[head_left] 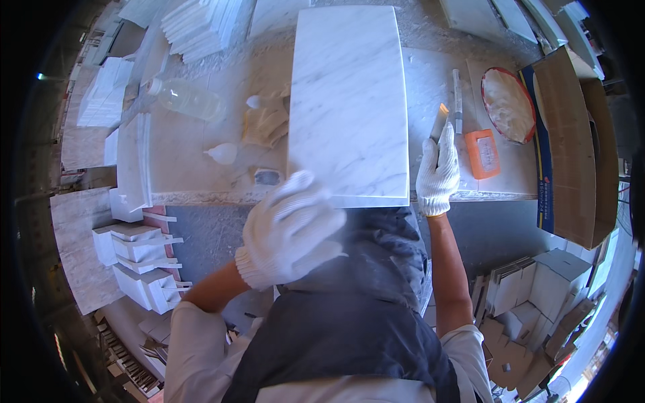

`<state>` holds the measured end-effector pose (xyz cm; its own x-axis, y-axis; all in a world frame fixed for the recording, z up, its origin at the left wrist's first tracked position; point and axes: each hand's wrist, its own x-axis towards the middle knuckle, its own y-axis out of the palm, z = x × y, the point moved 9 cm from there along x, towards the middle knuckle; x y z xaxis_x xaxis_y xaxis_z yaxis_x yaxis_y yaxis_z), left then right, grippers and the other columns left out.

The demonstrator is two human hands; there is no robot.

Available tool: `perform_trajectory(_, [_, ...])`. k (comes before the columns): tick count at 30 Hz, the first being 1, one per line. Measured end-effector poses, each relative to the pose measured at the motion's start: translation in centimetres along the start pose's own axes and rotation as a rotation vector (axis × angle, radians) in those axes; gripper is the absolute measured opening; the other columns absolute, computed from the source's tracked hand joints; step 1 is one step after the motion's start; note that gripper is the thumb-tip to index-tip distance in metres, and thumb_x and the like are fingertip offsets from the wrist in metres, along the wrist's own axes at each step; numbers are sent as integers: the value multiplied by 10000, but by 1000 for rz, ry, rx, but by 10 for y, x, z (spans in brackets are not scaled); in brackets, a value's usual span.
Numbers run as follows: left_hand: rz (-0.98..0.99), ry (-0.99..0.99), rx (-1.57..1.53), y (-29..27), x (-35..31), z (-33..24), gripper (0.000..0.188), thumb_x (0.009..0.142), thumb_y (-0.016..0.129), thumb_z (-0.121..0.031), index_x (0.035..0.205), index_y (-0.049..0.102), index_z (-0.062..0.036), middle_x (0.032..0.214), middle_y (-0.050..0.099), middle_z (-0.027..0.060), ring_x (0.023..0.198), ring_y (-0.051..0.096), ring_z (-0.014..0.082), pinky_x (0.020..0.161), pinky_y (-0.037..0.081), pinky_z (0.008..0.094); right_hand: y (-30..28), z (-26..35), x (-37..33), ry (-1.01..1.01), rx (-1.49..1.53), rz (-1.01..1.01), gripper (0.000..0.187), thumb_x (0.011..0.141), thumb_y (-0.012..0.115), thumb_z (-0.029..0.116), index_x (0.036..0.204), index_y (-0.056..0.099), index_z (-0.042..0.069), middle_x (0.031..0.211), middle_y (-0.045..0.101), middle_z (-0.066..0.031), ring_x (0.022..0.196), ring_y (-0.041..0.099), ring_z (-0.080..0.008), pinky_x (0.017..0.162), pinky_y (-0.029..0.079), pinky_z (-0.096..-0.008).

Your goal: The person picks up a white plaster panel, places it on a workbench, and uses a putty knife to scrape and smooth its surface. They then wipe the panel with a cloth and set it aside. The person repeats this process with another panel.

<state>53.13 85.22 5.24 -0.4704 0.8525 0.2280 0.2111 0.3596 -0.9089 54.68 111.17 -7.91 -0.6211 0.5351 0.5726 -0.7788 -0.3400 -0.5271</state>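
Note:
A white marble slab (pixel 349 107) with grey veins lies on the dusty bench, its near end at the bench's front edge. My left hand (pixel 289 228), in a white knit glove, is held over the slab's near left corner. Its fingers are spread, slightly blurred, and nothing shows in them. To the right of the slab, my gloved right hand (pixel 438 168) is closed on a flat metal scraper (pixel 439 123) with an orange tip; the hand hides its lower part. An orange block (pixel 482 154) with a pale label lies just right of that hand.
Right of the slab are a thin stick-like tool (pixel 457 101), a red-rimmed bowl (pixel 535 114) of white paste and an open cardboard box (pixel 571 141). At left lie a clear bottle (pixel 188 99), a yellowish cloth (pixel 265 124) and a white bulb-shaped piece (pixel 222 154). Stacked slabs (pixel 201 27) stand behind.

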Motion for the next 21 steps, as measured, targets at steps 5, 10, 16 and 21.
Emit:
perform_trajectory(5, [-255,-379,57,-13,-50,52,305,844,768,-170,1124,699,-74,1102,703,105,1103,640,355,1045,463,461,3,-4,-2,10,-71,13,486,953,693,111,1403,567,-20,1200,700,-200,984,716,-299,858,565,-367])
perform_trajectory(10, [-288,-641,273,5,-85,102,314,883,736,-199,1169,688,-79,1206,681,115,1199,589,353,1070,430,462,7,-9,-2,37,-49,43,478,965,677,110,1405,558,-36,1236,692,-214,1042,715,-321,888,561,-367])
perform_trajectory(16, [-133,-648,297,30,-95,127,367,895,724,-256,1225,680,-102,1307,642,119,1304,522,350,1119,383,455,6,-2,0,25,-17,23,462,979,639,83,1416,548,-35,1006,724,-155,774,696,-205,734,567,-330])
perform_trajectory(21, [-57,-574,353,43,-87,132,442,861,744,-337,1247,676,-132,1310,632,109,1290,526,351,1128,371,467,11,-13,-4,168,23,139,495,1013,602,116,1467,485,-42,1434,590,-202,1221,636,-303,1047,472,-348])
